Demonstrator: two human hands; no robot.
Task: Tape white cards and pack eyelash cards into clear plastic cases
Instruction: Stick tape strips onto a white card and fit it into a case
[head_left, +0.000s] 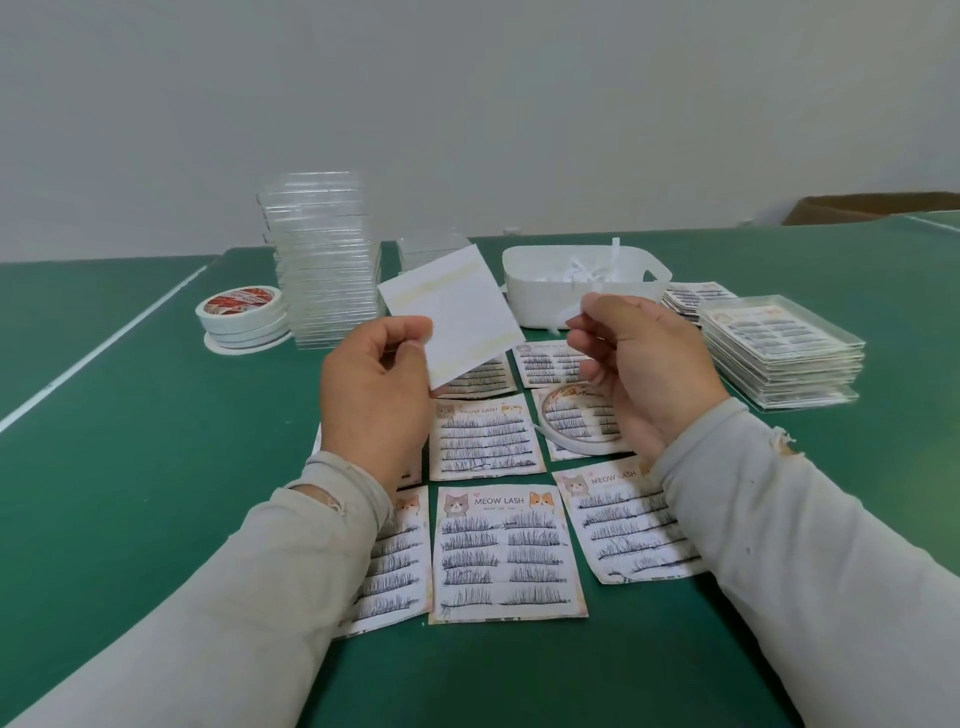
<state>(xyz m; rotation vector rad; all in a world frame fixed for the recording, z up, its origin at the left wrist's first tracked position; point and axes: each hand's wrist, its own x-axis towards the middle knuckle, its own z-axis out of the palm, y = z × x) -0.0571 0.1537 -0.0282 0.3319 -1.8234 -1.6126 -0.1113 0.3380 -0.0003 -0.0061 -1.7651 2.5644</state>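
Nearest the person, eyelash cards (506, 553) printed "MEOW LASH" lie flat in rows on the green table (130, 493), partly covered by two grey-sleeved forearms. Above them, toward 12 o'clock, a tape roll (576, 418) rests on one of the cards, just below the right hand.

The left hand (371, 389) is raised over the cards and pinches the lower corner of a white card (457, 317) between thumb and fingers; the card is held tilted in the air, with yellowish tape strips along two of its edges. At 3 o'clock from it, the right hand (639, 358) is curled and pinches a thin white strip (563, 317) at its fingertips.

Farther off, at 10 o'clock, a stack of tape rolls (241, 319) sits beside a tall stack of clear plastic cases (324, 260). At 12 o'clock stands a white bin (584, 291) holding white paper scraps. At 2 o'clock lies a stack of packed cases (782, 358), with more eyelash cards behind it.
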